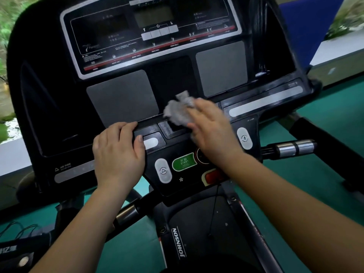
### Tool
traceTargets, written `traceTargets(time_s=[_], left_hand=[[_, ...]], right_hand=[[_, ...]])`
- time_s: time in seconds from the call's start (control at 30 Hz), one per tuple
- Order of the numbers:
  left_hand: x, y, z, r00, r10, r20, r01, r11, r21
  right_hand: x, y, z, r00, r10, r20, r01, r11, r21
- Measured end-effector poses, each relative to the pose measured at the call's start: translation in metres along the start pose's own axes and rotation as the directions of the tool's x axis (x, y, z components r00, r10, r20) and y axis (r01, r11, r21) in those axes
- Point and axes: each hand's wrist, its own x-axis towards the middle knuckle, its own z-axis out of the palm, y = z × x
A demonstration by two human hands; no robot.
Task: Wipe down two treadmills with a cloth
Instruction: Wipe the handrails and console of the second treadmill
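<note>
Green floor (325, 138) below, black treadmill console (59, 115) ahead; your right hand (212, 127), fingers flat, presses the crumpled grey cloth (177, 111) onto the centre ledge; left hand (118, 150) rests flat, holding nothing; wipe evenly, preferably clear of the START button (184, 163).

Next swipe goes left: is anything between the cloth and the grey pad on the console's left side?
Nothing visible. Only bare black panel lies between the cloth under the right hand and the grey pad. The left hand rests on the ledge just below it.
</note>
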Motion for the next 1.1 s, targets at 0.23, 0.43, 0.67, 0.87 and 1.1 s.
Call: traceTargets(time_s=[0.23, 0.43, 0.67, 0.87, 1.1], left_hand=[[-0.001, 0.0, 0.001, 1.0, 0.008, -0.028, -0.008, 1.0, 0.0], [-0.001, 0.0, 0.001, 1.0, 0.006, -0.029, -0.006, 1.0, 0.005], [-0.002, -0.001, 0.001, 1.0, 0.02, -0.013, -0.021, 1.0, -0.021], [-0.002, -0.002, 0.003, 1.0, 0.019, -0.021, -0.019, 1.0, -0.01], [-0.001, -0.004, 0.004, 0.999, 0.033, -0.027, -0.033, 0.999, -0.007]], right_hand=[[-0.002, 0.061, -0.048, 0.934, 0.352, -0.062, -0.357, 0.928, -0.104], [-0.039, -0.034, -0.008, 0.994, 0.109, 0.007, -0.109, 0.994, 0.018], [-0.064, -0.043, -0.008, 0.99, -0.014, 0.138, 0.016, 1.0, -0.008], [-0.069, 0.009, -0.041, 0.914, 0.407, -0.013, -0.406, 0.908, -0.1], [-0.094, -0.085, 0.008, 0.987, -0.082, 0.135, 0.084, 0.996, -0.009]])
